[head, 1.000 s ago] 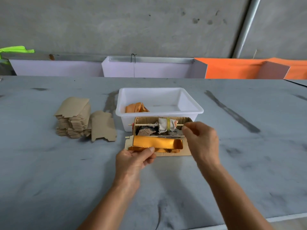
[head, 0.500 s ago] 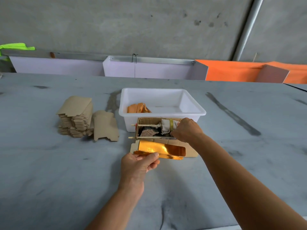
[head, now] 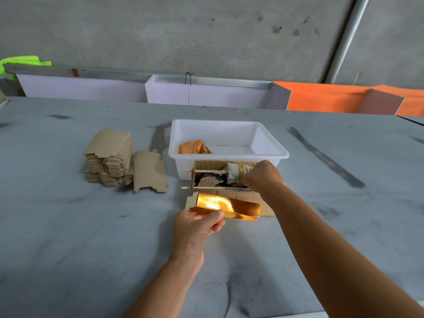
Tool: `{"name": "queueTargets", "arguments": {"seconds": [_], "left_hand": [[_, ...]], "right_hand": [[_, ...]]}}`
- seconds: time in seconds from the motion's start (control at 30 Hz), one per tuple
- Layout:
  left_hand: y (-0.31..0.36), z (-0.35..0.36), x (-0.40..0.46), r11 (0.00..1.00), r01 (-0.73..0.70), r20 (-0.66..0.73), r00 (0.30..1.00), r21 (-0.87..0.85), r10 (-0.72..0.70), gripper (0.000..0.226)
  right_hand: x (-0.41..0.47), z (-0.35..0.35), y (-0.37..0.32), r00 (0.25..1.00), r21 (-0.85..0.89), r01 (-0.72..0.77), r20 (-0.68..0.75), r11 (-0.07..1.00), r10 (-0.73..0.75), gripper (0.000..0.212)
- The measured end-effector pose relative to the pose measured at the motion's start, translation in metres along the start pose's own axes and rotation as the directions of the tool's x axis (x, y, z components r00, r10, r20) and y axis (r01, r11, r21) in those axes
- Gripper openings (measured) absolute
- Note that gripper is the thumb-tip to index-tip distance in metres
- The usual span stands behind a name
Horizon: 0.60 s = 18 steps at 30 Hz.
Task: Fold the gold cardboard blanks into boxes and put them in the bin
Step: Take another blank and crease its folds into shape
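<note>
left hand (head: 197,228): pinches the gold box (head: 226,206)
right hand (head: 261,176): curled inside the cardboard tray (head: 206,165), grip unclear
bin (head: 229,156): behind tray

Cardboard tray (head: 220,177) blocks the bin (head: 229,154)'s near side; far side open.

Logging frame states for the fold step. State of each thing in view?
gold blank: partly folded, shiny side up, pinched at its near left edge
left hand: pinches the gold blank
right hand: fingers curled inside the cardboard tray, what they hold is hidden
cardboard tray: open-topped, holds a cloth-wrapped stick
white bin: open, some folded boxes inside at left
blank stack: flat, unfolded
</note>
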<state>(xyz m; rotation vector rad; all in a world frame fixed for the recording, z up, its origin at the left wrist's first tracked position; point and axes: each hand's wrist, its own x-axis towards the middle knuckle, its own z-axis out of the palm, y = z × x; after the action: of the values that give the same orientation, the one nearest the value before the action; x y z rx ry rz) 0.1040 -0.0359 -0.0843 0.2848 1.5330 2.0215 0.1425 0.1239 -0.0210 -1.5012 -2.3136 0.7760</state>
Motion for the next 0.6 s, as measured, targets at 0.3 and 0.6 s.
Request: {"name": "queueTargets", "arguments": {"seconds": [0.3,0.6], "left_hand": [[-0.001,0.004,-0.001,1.0,-0.003,0.004,1.0,0.016,0.003,0.012],[0.0,0.014,0.002,1.0,-0.024,0.013,1.0,0.02,0.024,0.013]], "right_hand": [[0.005,-0.004,0.001,1.0,0.076,-0.003,0.028,0.997,0.001,0.027],[0.003,-0.014,-0.004,0.994,-0.038,0.104,-0.014,0.994,-0.104,0.012]]}}
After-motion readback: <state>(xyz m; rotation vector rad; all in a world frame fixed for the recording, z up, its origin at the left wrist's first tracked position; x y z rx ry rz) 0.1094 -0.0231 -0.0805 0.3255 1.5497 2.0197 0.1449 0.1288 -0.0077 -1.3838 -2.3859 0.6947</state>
